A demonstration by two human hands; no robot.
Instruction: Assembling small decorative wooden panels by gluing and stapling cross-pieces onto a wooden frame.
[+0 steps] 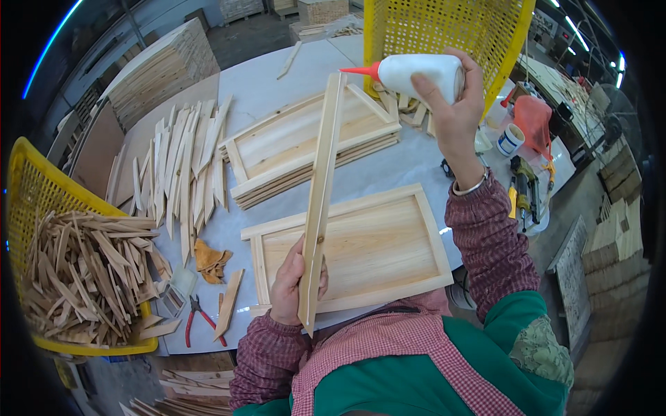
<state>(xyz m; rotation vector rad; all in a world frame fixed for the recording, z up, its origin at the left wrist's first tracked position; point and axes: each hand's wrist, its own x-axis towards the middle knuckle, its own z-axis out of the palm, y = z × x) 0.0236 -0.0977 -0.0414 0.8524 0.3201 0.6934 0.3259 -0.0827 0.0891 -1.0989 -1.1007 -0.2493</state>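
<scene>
My left hand [288,288] is closed around the lower part of a long wooden strip [323,166], which stands slanted up and away from me. In my right hand [454,104] is a white squeeze bottle [409,73] with a red nozzle, tipped on its side. The nozzle's tip is at the upper end of the strip; whether they touch I cannot tell. Beneath the strip lies a framed wooden panel [374,243] on the table. Behind it, a stack of similar panels [277,152] is partly covered by the strip.
Loose wooden strips [184,159] lie at the left, beside a yellow basket [55,177] full of short pieces. Red-handled pliers [201,322] and an orange cloth [210,260] are near it. Another yellow basket [444,28] stands at the back. A nail gun [525,191] and a white tub [510,140] are right.
</scene>
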